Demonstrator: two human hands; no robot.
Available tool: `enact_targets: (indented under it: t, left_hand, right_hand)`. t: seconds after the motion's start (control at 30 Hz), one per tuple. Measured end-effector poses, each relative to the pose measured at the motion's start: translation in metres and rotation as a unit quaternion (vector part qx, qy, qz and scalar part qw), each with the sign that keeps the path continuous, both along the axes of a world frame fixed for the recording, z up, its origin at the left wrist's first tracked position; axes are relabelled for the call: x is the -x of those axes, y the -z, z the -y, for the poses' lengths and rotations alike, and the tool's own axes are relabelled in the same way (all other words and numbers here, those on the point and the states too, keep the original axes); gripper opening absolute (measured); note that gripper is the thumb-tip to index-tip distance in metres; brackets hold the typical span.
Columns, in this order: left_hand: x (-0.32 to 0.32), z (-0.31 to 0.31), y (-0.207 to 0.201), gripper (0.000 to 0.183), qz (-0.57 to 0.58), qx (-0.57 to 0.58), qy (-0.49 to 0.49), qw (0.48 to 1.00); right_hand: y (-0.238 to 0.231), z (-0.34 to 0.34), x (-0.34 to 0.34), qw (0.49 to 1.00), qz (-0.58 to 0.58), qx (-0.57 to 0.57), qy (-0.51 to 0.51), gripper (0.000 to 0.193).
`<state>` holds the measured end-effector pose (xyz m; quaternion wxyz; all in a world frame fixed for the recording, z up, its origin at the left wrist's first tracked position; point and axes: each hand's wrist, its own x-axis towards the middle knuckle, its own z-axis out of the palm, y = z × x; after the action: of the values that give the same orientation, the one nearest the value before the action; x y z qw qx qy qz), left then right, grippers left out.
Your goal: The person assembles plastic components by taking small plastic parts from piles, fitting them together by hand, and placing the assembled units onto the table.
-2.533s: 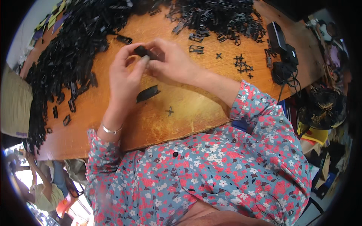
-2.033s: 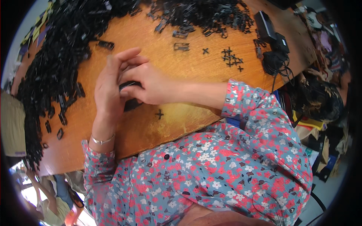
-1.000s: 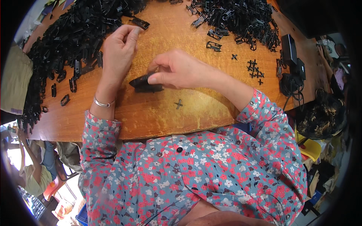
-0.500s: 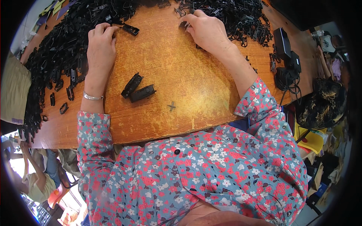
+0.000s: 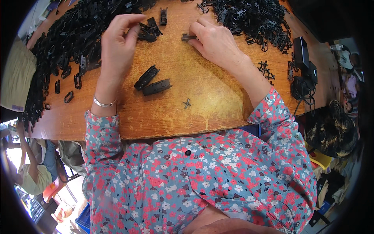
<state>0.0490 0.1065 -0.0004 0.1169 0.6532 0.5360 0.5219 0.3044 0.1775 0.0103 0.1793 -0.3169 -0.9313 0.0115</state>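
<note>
My left hand (image 5: 119, 45) is at the right edge of the left heap, index finger stretched out and thumb apart from it. Black plastic parts (image 5: 151, 31) lie by its fingertips, and another black part (image 5: 163, 17) lies just beyond them. My right hand (image 5: 218, 42) pinches a small dark plastic part (image 5: 188, 37) between thumb and fingers; most of that part's right end is hidden. Nearer me, two long black plastic housings (image 5: 152, 82) lie side by side on the wooden table (image 5: 210, 97). A small dark cross-shaped piece (image 5: 187, 103) sits to their right.
A large heap of black plastic parts (image 5: 74, 43) covers the table's left; a heap of black frames (image 5: 253, 19) is at the back right. Several small crosses (image 5: 266, 70) lie by my right forearm. A black box with cables (image 5: 302, 54) stands at the right. Another person (image 5: 37, 171) is at lower left.
My left hand's thumb and index finger have spread apart, and more black parts now show beside it. My right hand has come slightly nearer, with the dark part in its pinch. The view has shifted slightly.
</note>
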Motion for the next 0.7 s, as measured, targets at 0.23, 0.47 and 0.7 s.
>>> enact_targets:
  t: [0.23, 0.47, 0.7]
  left_hand:
    - [0.020, 0.011, 0.001, 0.027, -0.167, 0.042, -0.031, 0.985]
    - [0.021, 0.013, 0.001, 0.025, -0.252, 0.091, -0.037, 0.963]
    - [0.047, 0.025, -0.002, 0.028, -0.248, 0.083, -0.136, 0.956]
  right_hand:
    - [0.000, 0.005, 0.002, 0.997, -0.046, 0.036, -0.041, 0.019]
    - [0.003, 0.010, 0.007, 0.993, -0.090, 0.045, -0.061, 0.017]
    - [0.006, 0.009, 0.004, 0.997, -0.064, 0.049, -0.021, 0.017]
